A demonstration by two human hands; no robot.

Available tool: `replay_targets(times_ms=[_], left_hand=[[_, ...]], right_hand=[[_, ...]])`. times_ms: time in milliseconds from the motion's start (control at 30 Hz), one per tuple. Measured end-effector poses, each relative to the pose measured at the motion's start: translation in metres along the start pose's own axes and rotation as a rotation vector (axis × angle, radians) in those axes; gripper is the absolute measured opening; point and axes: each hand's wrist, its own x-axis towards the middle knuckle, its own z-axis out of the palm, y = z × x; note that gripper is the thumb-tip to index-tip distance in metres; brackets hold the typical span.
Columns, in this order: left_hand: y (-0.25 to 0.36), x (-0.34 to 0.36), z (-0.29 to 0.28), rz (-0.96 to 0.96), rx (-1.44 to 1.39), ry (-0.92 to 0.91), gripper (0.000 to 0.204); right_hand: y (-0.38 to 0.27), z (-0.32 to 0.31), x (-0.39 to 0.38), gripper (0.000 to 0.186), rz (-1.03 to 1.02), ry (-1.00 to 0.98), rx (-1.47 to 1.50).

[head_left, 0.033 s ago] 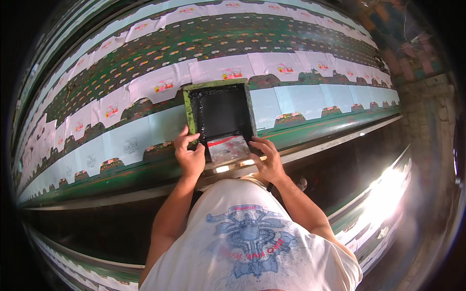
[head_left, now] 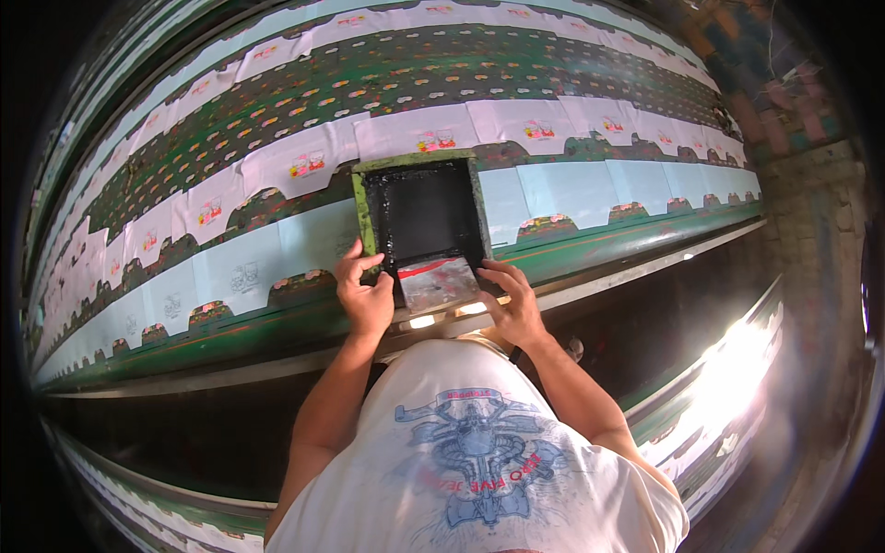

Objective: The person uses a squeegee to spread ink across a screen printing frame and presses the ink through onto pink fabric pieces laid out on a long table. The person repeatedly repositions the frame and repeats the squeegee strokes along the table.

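Note:
A screen-printing frame (head_left: 361,214) with a worn, green-stained rim lies over the near row of pale blue fabric pieces. Its mesh (head_left: 426,205) looks black, with dark wet ink along the inner edges. A squeegee (head_left: 438,286), grey and smeared, with a red streak along its top, rests at the frame's near end. My left hand (head_left: 363,293) grips the frame's near left side, fingers curled and thumb inward. On the opposite side, my right hand (head_left: 513,302) holds the near right corner beside the squeegee. Fabric directly under the frame is hidden.
The long green table (head_left: 590,244) carries pale blue pieces (head_left: 562,191), some with dark line prints (head_left: 244,276) at left. Beyond lie white pieces (head_left: 516,120) with colourful prints. A metal rail (head_left: 636,275) edges the table near me. Another table (head_left: 184,516) stands behind me; strong glare (head_left: 737,364) at right.
The frame has shifted very slightly to the right over the fabric, both hands moving with it. The squeegee keeps its place in the frame.

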Motion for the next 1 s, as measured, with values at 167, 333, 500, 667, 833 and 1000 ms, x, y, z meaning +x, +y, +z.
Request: replay_targets(times_ms=[167, 333, 500, 667, 833, 1000], left_hand=[[0.014, -0.021, 0.084, -0.039, -0.076, 0.052, 0.033], [0.022, -0.035, 0.123, -0.089, -0.108, 0.058, 0.032], [0.018, -0.042, 0.134, -0.182, -0.165, 0.032, 0.029], [0.009, -0.042, 0.136, -0.266, -0.273, 0.052, 0.028], [0.006, -0.040, 0.135, -0.288, -0.265, 0.050, 0.028], [0.020, -0.036, 0.133, -0.327, -0.167, 0.021, 0.028]], right_hand=[[0.057, -0.068, 0.007, 0.046, -0.028, -0.009, 0.007], [0.080, -0.106, 0.009, 0.044, -0.067, -0.037, -0.045], [0.072, -0.117, 0.025, 0.044, -0.378, -0.143, -0.214], [0.055, -0.101, 0.044, 0.050, -0.519, -0.281, -0.295], [0.047, -0.097, 0.059, 0.052, -0.593, -0.331, -0.389], [0.035, -0.100, 0.074, 0.052, -0.627, -0.316, -0.383]])
